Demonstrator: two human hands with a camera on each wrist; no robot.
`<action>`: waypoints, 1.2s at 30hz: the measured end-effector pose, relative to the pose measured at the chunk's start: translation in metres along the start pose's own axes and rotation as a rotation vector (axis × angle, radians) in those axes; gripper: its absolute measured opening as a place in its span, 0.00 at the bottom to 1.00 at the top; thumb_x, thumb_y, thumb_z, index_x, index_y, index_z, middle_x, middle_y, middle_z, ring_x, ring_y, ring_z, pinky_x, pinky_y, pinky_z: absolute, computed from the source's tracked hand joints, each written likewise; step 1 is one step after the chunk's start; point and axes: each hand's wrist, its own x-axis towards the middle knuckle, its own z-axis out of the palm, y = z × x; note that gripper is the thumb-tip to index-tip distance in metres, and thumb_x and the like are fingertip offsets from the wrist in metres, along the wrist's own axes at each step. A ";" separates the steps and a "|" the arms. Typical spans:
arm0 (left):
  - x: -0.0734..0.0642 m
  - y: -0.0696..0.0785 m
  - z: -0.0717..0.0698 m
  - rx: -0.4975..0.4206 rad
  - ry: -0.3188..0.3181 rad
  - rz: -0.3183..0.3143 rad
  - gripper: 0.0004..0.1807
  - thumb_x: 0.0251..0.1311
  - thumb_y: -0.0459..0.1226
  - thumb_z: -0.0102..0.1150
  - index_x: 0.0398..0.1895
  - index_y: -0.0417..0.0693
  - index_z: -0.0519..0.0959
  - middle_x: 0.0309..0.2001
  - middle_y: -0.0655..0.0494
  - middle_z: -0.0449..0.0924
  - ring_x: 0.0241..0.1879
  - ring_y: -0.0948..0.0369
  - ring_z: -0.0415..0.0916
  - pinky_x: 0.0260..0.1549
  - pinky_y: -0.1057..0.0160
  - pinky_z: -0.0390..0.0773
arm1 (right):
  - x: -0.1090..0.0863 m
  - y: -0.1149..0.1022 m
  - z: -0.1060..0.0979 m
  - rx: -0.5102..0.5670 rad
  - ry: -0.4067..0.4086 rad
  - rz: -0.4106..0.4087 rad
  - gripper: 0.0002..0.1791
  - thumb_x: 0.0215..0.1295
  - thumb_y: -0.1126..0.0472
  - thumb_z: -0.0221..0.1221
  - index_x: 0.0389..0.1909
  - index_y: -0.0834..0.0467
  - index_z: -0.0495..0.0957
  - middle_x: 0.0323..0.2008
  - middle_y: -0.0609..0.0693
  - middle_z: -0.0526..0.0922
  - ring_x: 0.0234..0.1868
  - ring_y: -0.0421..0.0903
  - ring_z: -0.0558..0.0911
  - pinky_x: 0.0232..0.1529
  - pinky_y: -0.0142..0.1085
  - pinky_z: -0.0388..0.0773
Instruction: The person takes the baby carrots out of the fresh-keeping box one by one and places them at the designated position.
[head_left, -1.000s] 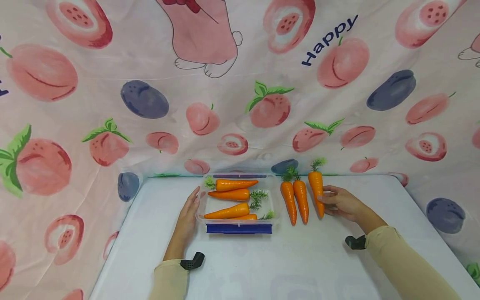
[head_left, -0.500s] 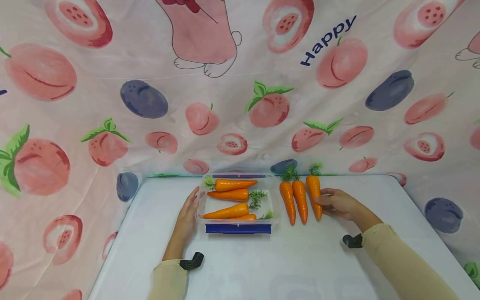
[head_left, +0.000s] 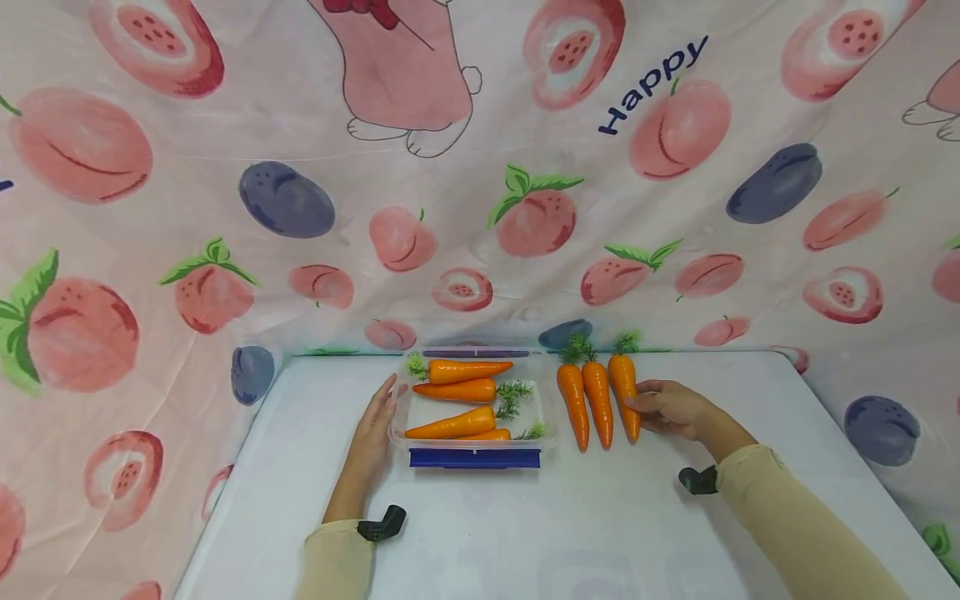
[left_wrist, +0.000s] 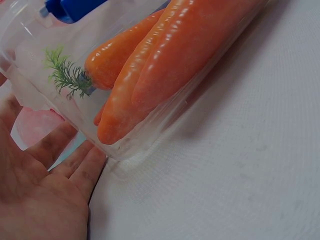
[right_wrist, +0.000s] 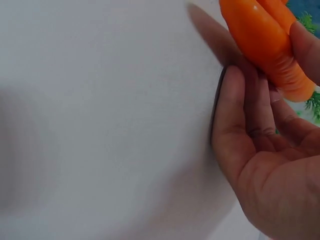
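In the head view my right hand (head_left: 678, 412) holds a carrot (head_left: 624, 396) by its side, beside two other carrots (head_left: 585, 400) lying parallel on the table. The right wrist view shows the thumb (right_wrist: 307, 52) over this orange carrot (right_wrist: 265, 42) and the fingers along its near side. At the left, my left hand (head_left: 377, 429) touches the end wall of a clear plastic box (head_left: 423, 410), its fingers fairly straight. Several carrots with green tops lie inside; close up, the left wrist view shows one carrot (left_wrist: 165, 65) against the clear wall.
A blue latch flap (head_left: 475, 458) hangs along the box's front side, and another blue strip (head_left: 491, 353) lies at its back. The white table (head_left: 480, 533) ends at a fruit-printed cloth (head_left: 450, 225) behind. Each wrist wears a small black camera (head_left: 382, 523).
My right hand has moved left and slightly nearer, bringing its carrot closer alongside the other two. The left hand and the box keep their places; the head view has shifted slightly.
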 end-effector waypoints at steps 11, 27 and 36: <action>0.000 -0.002 -0.001 -0.017 -0.007 -0.009 0.29 0.78 0.59 0.39 0.79 0.73 0.58 0.77 0.54 0.64 0.82 0.54 0.46 0.80 0.39 0.39 | 0.001 -0.003 0.003 -0.037 0.032 0.033 0.44 0.71 0.52 0.63 0.75 0.69 0.52 0.58 0.59 0.74 0.50 0.48 0.79 0.57 0.39 0.84; 0.000 0.001 0.001 -0.031 -0.003 -0.012 0.30 0.78 0.57 0.40 0.80 0.68 0.58 0.78 0.52 0.63 0.82 0.52 0.45 0.79 0.38 0.39 | 0.008 0.000 0.000 -0.081 0.035 0.038 0.42 0.70 0.48 0.65 0.73 0.66 0.57 0.52 0.55 0.76 0.48 0.47 0.79 0.55 0.37 0.84; 0.001 0.000 0.000 -0.046 -0.010 0.003 0.30 0.79 0.55 0.40 0.80 0.66 0.57 0.78 0.50 0.63 0.82 0.52 0.45 0.80 0.40 0.38 | 0.007 0.001 -0.001 -0.085 0.015 0.026 0.41 0.69 0.47 0.66 0.71 0.66 0.59 0.54 0.57 0.75 0.50 0.48 0.79 0.57 0.37 0.83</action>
